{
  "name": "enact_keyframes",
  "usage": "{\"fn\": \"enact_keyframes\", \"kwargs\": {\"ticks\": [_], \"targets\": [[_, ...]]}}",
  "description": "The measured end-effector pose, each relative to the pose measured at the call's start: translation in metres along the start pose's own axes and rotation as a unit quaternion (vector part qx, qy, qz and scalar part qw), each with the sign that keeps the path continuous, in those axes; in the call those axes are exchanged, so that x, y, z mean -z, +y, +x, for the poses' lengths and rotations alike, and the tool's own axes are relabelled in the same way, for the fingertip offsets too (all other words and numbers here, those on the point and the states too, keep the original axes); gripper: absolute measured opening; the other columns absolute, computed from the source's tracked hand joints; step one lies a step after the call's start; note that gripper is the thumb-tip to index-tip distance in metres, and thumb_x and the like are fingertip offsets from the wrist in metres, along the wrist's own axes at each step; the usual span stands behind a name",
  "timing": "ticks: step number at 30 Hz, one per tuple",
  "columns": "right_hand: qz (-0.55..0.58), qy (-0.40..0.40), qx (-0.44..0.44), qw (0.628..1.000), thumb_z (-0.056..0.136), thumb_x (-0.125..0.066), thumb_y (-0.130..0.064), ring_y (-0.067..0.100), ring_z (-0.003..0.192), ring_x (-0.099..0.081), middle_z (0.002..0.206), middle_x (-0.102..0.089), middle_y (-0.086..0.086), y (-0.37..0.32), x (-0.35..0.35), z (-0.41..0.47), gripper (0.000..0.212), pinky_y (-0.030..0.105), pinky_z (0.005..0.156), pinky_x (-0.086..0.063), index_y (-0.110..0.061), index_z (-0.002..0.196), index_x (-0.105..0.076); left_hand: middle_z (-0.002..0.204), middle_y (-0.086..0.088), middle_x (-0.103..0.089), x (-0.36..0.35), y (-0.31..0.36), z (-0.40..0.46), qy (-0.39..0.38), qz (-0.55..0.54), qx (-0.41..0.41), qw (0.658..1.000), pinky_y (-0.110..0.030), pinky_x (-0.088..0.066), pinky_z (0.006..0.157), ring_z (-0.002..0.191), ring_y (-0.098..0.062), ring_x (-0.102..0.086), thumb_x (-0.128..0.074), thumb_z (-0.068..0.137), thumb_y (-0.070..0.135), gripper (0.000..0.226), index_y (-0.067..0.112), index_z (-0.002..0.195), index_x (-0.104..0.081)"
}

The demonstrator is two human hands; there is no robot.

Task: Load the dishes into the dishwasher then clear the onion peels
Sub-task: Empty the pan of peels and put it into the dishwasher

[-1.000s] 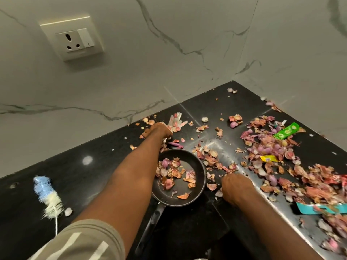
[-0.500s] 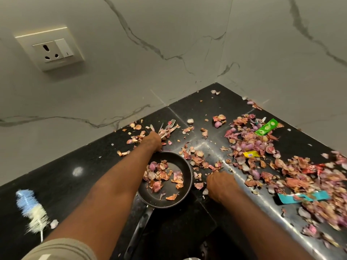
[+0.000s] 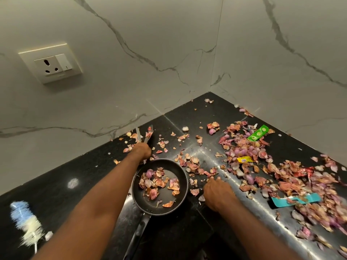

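While the left hand (image 3: 142, 150) had lifted from the scattered onion peels (image 3: 244, 156), gripping cutlery (image 3: 144, 136) beyond the frying pan (image 3: 159, 186), the right hand (image 3: 217, 192) still rested curled beside it; its hold was unclear. Dishes seemingly came first.

A frying pan (image 3: 159, 186) is sitting on a countertop (image 3: 62, 199) in a wall corner, holding some onion peels (image 3: 159, 182). More peels are lying behind it and spreading to its right. A bottle brush (image 3: 26, 222) is lying far left. A wall socket (image 3: 50, 62) is sitting above, left.
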State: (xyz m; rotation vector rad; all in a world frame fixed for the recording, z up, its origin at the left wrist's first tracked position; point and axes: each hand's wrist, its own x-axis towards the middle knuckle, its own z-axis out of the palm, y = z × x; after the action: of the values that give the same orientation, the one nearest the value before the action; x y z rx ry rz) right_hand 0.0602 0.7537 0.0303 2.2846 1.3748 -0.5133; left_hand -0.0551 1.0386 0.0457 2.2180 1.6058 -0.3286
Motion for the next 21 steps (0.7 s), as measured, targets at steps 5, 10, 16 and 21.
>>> {"fn": "enact_keyframes", "kwargs": {"ticks": [5, 10, 16, 21], "targets": [[0.053, -0.008, -0.015, 0.998, 0.108, -0.052, -0.03, 0.035, 0.148, -0.042, 0.162, -0.041, 0.016, 0.005, -0.004, 0.001, 0.056, 0.048, 0.117, -0.042, -0.004, 0.155, -0.04, 0.114, -0.016, -0.065, 0.011, -0.011, 0.005, 0.054, -0.113, 0.016, 0.992, -0.035, -0.051, 0.072, 0.087, -0.023, -0.062, -0.041, 0.109, 0.024, 0.04, -0.003, 0.132, -0.061], [0.122, -0.016, -0.038, 0.992, 0.107, -0.046, -0.049, 0.037, 0.159, -0.021, 0.172, -0.008, 0.026, 0.011, -0.013, -0.001, 0.085, 0.048, 0.126, -0.031, -0.001, 0.165, -0.006, 0.106, -0.013, -0.067, 0.029, -0.012, 0.007, 0.071, -0.221, 0.009, 0.973, -0.034, -0.048, 0.068, 0.083, -0.021, -0.06, -0.041, 0.109, 0.029, 0.04, 0.002, 0.128, -0.063], [0.159, -0.028, -0.039, 0.986, 0.107, -0.045, -0.055, 0.034, 0.162, -0.006, 0.173, 0.007, 0.021, 0.013, -0.021, -0.003, 0.091, 0.048, 0.129, -0.025, -0.005, 0.166, 0.005, 0.093, -0.007, -0.065, 0.038, -0.02, 0.014, 0.088, -0.438, 0.033, 0.894, -0.038, -0.053, 0.07, 0.077, -0.018, -0.056, -0.051, 0.105, 0.035, 0.04, 0.005, 0.129, -0.062], [0.175, -0.029, -0.039, 0.983, 0.108, -0.043, -0.053, 0.033, 0.162, -0.004, 0.174, 0.008, 0.019, 0.014, -0.022, -0.005, 0.089, 0.048, 0.129, -0.024, -0.006, 0.166, 0.005, 0.082, -0.004, -0.061, 0.031, -0.021, 0.018, 0.148, -0.437, 0.033, 0.886, -0.029, -0.04, 0.055, 0.066, -0.013, -0.051, -0.063, 0.101, 0.036, 0.036, 0.005, 0.116, -0.068]]}}
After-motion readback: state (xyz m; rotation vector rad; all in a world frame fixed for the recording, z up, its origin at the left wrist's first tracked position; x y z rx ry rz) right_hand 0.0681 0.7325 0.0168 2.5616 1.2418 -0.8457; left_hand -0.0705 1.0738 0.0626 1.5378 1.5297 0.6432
